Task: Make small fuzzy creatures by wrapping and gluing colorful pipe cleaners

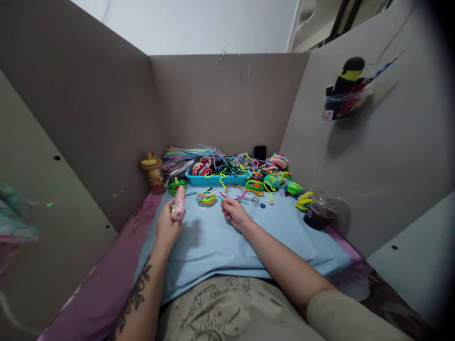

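My left hand [169, 224] is wrapped around a pale pink, stick-shaped device [178, 202] with a small green light, held upright above the cloth. Near the middle, my right hand [234, 211] is closed in a pinch; what lies between its fingertips is too small to make out. Short pink pipe cleaner pieces [223, 194] show beside those fingertips. Just right of them lie scissors [253, 201] and a small dark blue ring [262, 206]. A round, multicoloured pipe cleaner piece [206, 198] sits between my hands. Behind the device is a green pipe cleaner figure [174, 187].
A blue tray [218, 180] heaped with pipe cleaners stands at the back. Several fuzzy figures [293, 188] line the right side, beside a dark-based cup [317, 219]. A brown tumbler [154, 173] stands back left. Grey panels [227, 99] enclose the light blue cloth [227, 244].
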Motion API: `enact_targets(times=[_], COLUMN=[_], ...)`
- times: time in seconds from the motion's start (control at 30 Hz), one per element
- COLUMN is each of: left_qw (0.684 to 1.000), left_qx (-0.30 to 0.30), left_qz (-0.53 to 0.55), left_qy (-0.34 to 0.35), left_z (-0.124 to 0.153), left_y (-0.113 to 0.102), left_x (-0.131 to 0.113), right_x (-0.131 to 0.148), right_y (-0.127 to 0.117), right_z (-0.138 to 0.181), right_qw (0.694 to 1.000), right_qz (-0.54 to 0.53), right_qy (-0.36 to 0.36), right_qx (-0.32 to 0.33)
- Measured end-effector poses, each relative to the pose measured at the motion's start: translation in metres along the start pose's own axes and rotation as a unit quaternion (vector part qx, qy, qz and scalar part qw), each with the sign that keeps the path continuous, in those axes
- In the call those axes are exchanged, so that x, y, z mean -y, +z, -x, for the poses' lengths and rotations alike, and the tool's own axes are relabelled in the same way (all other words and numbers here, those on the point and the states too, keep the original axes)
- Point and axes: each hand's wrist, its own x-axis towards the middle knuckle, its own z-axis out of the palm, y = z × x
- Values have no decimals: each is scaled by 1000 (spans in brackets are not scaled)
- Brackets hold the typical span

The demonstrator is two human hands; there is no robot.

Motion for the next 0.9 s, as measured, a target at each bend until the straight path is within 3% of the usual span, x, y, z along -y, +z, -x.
enact_targets(times=[0.07,0.17,0.33,0.9], left_qw=[996,978,973,965], left_qx=[42,115,133,175], left_qz=[46,96,119,69], left_qy=[64,142,144,180], left_z=[16,35,47,49], left_y=[15,34,47,48], left_x=[-17,-36,-43,-48], right_x=[4,7,5,10], right_y=[2,2,-2,4], right_z=[1,4,7,15], right_qw=[993,978,971,973], right_qz=[-112,-189,-204,-178], right_qy=[25,28,25,10], right_qx=[35,87,123,149])
